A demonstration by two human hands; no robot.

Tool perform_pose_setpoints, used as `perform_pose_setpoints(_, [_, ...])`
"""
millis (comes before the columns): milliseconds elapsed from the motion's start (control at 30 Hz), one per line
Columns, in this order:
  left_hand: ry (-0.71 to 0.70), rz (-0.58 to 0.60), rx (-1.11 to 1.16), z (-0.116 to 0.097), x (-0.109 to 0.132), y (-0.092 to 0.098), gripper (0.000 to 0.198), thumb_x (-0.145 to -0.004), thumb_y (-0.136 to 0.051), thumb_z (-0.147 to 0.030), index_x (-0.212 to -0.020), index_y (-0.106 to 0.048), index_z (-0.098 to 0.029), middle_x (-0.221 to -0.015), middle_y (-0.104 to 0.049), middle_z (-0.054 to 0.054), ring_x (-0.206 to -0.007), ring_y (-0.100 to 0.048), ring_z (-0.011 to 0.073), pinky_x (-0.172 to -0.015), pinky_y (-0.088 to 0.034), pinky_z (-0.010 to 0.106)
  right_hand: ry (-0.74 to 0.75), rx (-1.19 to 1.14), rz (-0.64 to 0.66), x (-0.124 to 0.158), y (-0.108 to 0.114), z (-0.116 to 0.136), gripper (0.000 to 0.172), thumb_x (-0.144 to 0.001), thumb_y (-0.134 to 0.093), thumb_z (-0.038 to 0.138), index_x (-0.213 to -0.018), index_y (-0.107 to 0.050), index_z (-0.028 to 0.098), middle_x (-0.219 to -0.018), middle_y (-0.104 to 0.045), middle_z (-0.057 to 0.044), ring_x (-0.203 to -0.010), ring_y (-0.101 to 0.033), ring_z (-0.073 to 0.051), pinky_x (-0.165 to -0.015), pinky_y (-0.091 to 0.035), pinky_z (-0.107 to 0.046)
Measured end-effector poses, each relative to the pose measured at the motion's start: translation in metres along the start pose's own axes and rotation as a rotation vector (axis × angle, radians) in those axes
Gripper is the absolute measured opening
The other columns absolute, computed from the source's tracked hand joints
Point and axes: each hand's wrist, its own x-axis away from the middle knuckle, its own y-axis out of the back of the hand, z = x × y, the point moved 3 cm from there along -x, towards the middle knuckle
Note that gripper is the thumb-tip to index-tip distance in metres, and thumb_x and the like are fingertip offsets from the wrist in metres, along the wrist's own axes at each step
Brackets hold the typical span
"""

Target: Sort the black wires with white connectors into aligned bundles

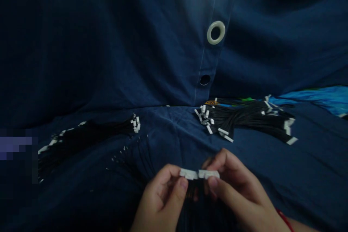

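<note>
Low in the middle of the view, my left hand (167, 192) pinches a white plug connector (188, 174) between thumb and fingers. My right hand (235, 186) grips a second white plug connector (205, 173) in the same way. The two connectors sit end to end, a narrow gap between them. Dark wires hang below them, largely lost in shadow. Just beyond my left hand lie loose black wires (133, 163) with small shiny tips.
A bundle of black wires (100, 128) with white connectors lies at the left. Another black wire bundle (247, 116) with white connectors lies at the right, near a blue plastic bag (320, 98). A dark blue curtain (152, 43) with ring eyelets (208, 40) hangs behind the cloth.
</note>
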Motion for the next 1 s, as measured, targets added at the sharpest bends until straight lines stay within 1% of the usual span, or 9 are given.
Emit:
perform_pose_setpoints(100, [0.005,0.000,0.028,-0.002,0.000,-0.001,0.012,-0.083,-0.051,-0.022,-0.074,-0.058,-0.019,-0.070,-0.064,-0.002,-0.068,-0.056,0.0107,-0.067,-0.043,0.017,-0.011,0.000,-0.013,0.001,-0.001,-0.002,0.010,-0.086,-0.050,0.029,-0.081,-0.047,0.021,-0.074,-0.054,0.001,-0.066,-0.052,-0.010,-0.059,-0.041,-0.021])
perform_pose_setpoints(267, [0.015,-0.010,0.037,-0.002,0.001,-0.001,0.013,-0.083,-0.051,-0.022,-0.073,-0.058,-0.019,-0.068,-0.061,-0.003,-0.068,-0.056,0.0098,-0.064,-0.042,0.016,0.038,0.147,-0.033,0.001,-0.005,-0.004,0.007,-0.086,-0.049,0.027,-0.082,-0.047,0.022,-0.079,-0.053,0.000,-0.070,-0.053,-0.013,-0.064,-0.043,-0.028])
perform_pose_setpoints(400, [0.021,0.018,0.054,0.001,0.002,-0.001,0.011,-0.081,-0.055,-0.025,-0.072,-0.056,-0.018,-0.069,-0.061,-0.003,-0.068,-0.056,0.0109,-0.065,-0.043,0.018,0.070,0.119,-0.063,0.001,-0.008,-0.002,0.011,-0.083,-0.053,0.024,-0.077,-0.044,0.021,-0.076,-0.051,0.001,-0.064,-0.053,-0.012,-0.060,-0.044,-0.026])
perform_pose_setpoints(467, [0.028,0.043,0.072,0.003,0.003,-0.001,0.012,-0.080,-0.056,-0.027,-0.072,-0.056,-0.018,-0.068,-0.060,-0.002,-0.068,-0.056,0.0115,-0.066,-0.043,0.020,0.076,0.086,-0.057,0.002,-0.007,-0.002,0.013,-0.082,-0.055,0.023,-0.076,-0.043,0.021,-0.075,-0.051,0.001,-0.062,-0.053,-0.012,-0.059,-0.043,-0.026])
perform_pose_setpoints(633, [0.041,0.044,0.127,0.006,0.002,-0.002,0.016,-0.081,-0.055,-0.032,-0.072,-0.056,-0.018,-0.069,-0.061,-0.002,-0.068,-0.054,0.0113,-0.065,-0.042,0.019,0.012,-0.079,-0.032,0.001,-0.007,-0.005,0.012,-0.082,-0.057,0.023,-0.077,-0.046,0.021,-0.078,-0.051,0.001,-0.067,-0.052,-0.011,-0.061,-0.044,-0.026])
perform_pose_setpoints(767, [0.035,0.044,0.141,0.007,0.001,-0.001,0.015,-0.080,-0.056,-0.031,-0.072,-0.056,-0.018,-0.068,-0.060,-0.003,-0.067,-0.052,0.0100,-0.065,-0.041,0.018,-0.012,-0.183,-0.034,0.001,-0.008,-0.007,0.011,-0.081,-0.058,0.024,-0.078,-0.048,0.021,-0.079,-0.052,0.001,-0.067,-0.052,-0.010,-0.061,-0.044,-0.024])
perform_pose_setpoints(867, [0.030,0.063,0.132,0.006,0.000,-0.001,0.015,-0.081,-0.056,-0.030,-0.072,-0.056,-0.018,-0.068,-0.059,-0.003,-0.067,-0.053,0.0098,-0.065,-0.042,0.019,-0.063,-0.190,-0.047,0.000,-0.008,-0.010,0.011,-0.080,-0.060,0.027,-0.079,-0.050,0.021,-0.076,-0.054,0.002,-0.063,-0.054,-0.009,-0.058,-0.045,-0.022])
perform_pose_setpoints(933, [0.024,0.069,0.126,0.006,-0.001,-0.002,0.016,-0.080,-0.056,-0.031,-0.071,-0.056,-0.017,-0.069,-0.059,-0.002,-0.068,-0.054,0.0106,-0.066,-0.042,0.020,-0.105,-0.184,-0.051,-0.002,-0.008,-0.011,0.012,-0.079,-0.061,0.027,-0.086,-0.054,0.021,-0.073,-0.055,0.003,-0.059,-0.054,-0.008,-0.056,-0.044,-0.021])
perform_pose_setpoints(1000, [0.031,0.071,0.117,0.006,-0.002,-0.002,0.017,-0.080,-0.057,-0.032,-0.071,-0.055,-0.017,-0.068,-0.059,-0.001,-0.068,-0.055,0.0115,-0.067,-0.043,0.022,-0.146,-0.177,-0.044,-0.004,-0.007,-0.011,0.016,-0.079,-0.062,0.028,-0.093,-0.058,0.021,-0.072,-0.058,0.002,-0.058,-0.055,-0.008,-0.056,-0.044,-0.021])
